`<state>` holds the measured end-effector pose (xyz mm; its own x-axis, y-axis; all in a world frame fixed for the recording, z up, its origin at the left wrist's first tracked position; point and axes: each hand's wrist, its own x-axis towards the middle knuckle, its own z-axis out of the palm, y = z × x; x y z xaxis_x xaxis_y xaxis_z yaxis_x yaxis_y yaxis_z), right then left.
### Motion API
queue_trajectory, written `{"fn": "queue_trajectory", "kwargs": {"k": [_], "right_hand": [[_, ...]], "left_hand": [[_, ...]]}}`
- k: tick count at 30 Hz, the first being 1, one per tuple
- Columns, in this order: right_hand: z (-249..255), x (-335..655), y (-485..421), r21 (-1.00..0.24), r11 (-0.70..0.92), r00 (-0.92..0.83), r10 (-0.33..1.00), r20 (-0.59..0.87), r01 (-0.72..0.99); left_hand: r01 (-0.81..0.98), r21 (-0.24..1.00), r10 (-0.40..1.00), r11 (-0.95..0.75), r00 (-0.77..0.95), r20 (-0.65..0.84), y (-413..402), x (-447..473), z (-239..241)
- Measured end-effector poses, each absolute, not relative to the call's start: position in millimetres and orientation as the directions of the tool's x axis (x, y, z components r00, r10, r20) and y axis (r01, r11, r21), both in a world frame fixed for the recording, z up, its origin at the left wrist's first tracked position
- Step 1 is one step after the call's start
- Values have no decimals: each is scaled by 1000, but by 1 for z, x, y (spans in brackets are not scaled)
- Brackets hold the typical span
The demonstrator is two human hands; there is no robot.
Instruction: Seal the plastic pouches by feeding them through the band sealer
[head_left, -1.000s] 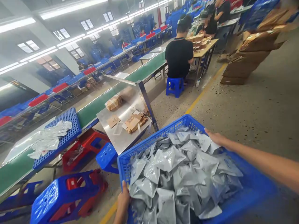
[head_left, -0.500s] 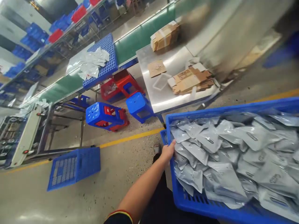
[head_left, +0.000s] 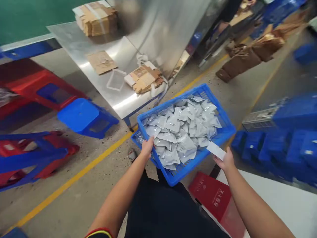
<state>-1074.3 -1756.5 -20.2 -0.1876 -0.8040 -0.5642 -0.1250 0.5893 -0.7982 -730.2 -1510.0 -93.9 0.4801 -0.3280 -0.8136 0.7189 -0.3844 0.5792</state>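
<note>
A blue plastic crate [head_left: 224, 134] full of several grey foil pouches [head_left: 182, 132] sits low in front of me, over the floor. My left hand [head_left: 147, 147] grips the crate's near left rim, fingers curled over the edge among the pouches. My right hand [head_left: 225, 161] is off the crate at its right corner and pinches a small white slip of paper [head_left: 216, 150].
A steel table [head_left: 86, 62] carries flat cardboard boxes [head_left: 145, 78] and a clear tray [head_left: 115, 79]. Blue stool [head_left: 84, 117] and red stools [head_left: 39, 89] stand left. A yellow floor line [head_left: 81, 172] runs under the crate. Red box [head_left: 210, 195] and blue crates [head_left: 284, 142] lie right.
My view dropped and the crate came down lower in front of me. My right hand let go of the crate's rim and now holds a white slip.
</note>
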Motion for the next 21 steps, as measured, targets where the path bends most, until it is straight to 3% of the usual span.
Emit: {"fn": "queue_trajectory", "kwargs": {"k": [4, 6, 8, 10, 13, 16, 21], "right_hand": [[-12, -1089, -1765, -778, 621, -185, -779, -599, -94], [4, -1086, -1765, -791, 597, -31, -800, -599, -138], [22, -1075, -1761, -826, 526, 182, -809, -559, -204], [38, -1058, -1755, -859, 454, 373, -774, -511, -237], [56, -1035, -1752, -876, 435, 604, -647, -465, -209], [65, -1028, -1759, -871, 456, 756, -502, -420, -181], [67, -1043, -1777, -806, 569, 787, -420, -453, -160]], "left_hand": [[589, 629, -323, -507, 547, -772, -1492, -724, -73], [304, 705, -337, -641, 714, -614, -1480, -731, -52], [-101, 715, -432, -691, 851, -298, -1481, -750, -26], [-379, 735, -602, -562, 797, -49, -1503, -780, 5], [-534, 832, -869, -152, 472, 144, -1571, -831, 49], [-419, 908, -974, 18, 196, 110, -1644, -865, 79], [-121, 952, -959, -283, 61, -277, -1690, -880, 93]]}}
